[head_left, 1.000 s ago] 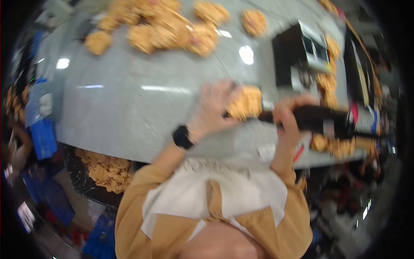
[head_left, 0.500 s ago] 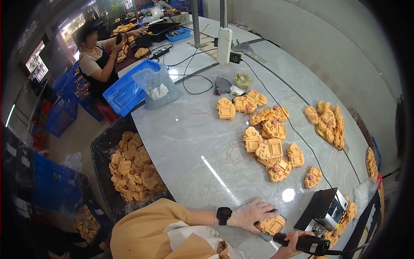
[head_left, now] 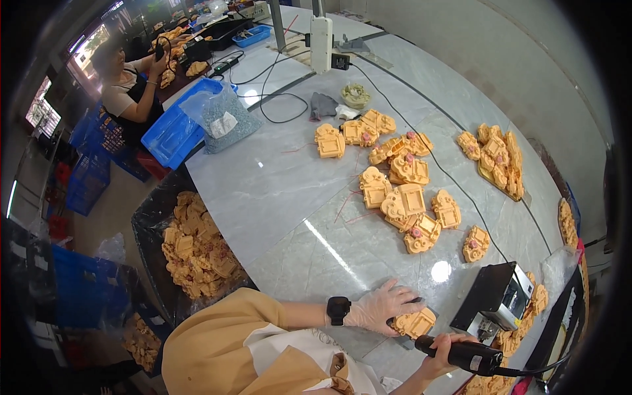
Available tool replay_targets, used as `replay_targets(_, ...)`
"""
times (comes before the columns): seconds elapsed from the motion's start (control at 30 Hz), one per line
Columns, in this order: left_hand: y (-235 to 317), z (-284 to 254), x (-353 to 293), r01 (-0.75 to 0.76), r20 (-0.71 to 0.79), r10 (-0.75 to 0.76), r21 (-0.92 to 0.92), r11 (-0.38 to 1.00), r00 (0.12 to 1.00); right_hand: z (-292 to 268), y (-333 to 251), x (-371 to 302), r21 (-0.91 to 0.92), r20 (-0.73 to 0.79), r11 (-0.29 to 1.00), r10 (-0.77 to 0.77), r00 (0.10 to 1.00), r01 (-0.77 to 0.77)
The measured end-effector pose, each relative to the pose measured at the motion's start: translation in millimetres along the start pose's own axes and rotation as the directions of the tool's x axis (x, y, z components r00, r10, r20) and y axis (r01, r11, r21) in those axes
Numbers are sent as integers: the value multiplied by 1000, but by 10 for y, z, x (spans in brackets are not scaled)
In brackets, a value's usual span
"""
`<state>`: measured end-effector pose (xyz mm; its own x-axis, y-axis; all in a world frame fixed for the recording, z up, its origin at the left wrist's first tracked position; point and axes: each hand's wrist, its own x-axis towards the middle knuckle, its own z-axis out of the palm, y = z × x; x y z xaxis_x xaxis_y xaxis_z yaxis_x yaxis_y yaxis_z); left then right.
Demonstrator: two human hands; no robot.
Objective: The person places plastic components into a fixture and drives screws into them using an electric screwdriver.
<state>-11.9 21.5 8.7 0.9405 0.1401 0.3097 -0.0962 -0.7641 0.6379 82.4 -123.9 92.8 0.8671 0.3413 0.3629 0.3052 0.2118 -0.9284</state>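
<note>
My left hand (head_left: 387,308), in a clear glove with a black watch at the wrist, grips the left side of an orange plastic housing (head_left: 417,323) at the table's front. Something dark shows at the housing's edge, partly hidden by my fingers. My right hand (head_left: 442,353) is wrapped round a black electric screwdriver (head_left: 475,357), its cord running off right. The screwdriver's front end points left and meets the housing's lower right edge; its tip is hidden. A black box with a metal front (head_left: 497,299) stands just beyond the screwdriver.
Several loose orange housings (head_left: 403,201) lie mid-table, with a stack (head_left: 500,161) farther right. A black bin (head_left: 150,227) of housings stands at the left edge. A bag of screws (head_left: 230,122) leans by a blue tray (head_left: 172,141). A cable crosses the table. A co-worker sits far left.
The view has shifted slightly, so the table's things sit a little higher and more to the left. Both hands keep their hold on the housing and the screwdriver.
</note>
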Motion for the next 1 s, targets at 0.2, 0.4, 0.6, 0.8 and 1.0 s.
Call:
replay_targets(0.2,-81,-145,117,25,14,-26,51,998,1000,-92,72,129,287,-37,954,102,994,-87)
replay_targets(0.4,-52,118,265,-33,-38,35,52,998,999,-933,-290,989,-83,-395,954,-295,870,287)
replay_targets(0.6,-71,214,151,-61,-66,63,31,998,996,-1199,-65,1245,-224,-479,943,-327,814,247)
replay_targets(0.8,-90,118,60,-125,-110,118,-53,991,987,-935,156,1323,-279,-381,944,-277,882,176)
replay_targets(1.0,-123,134,148,-43,-47,43,4,999,998,-1042,166,858,-204,-252,967,-203,946,153)
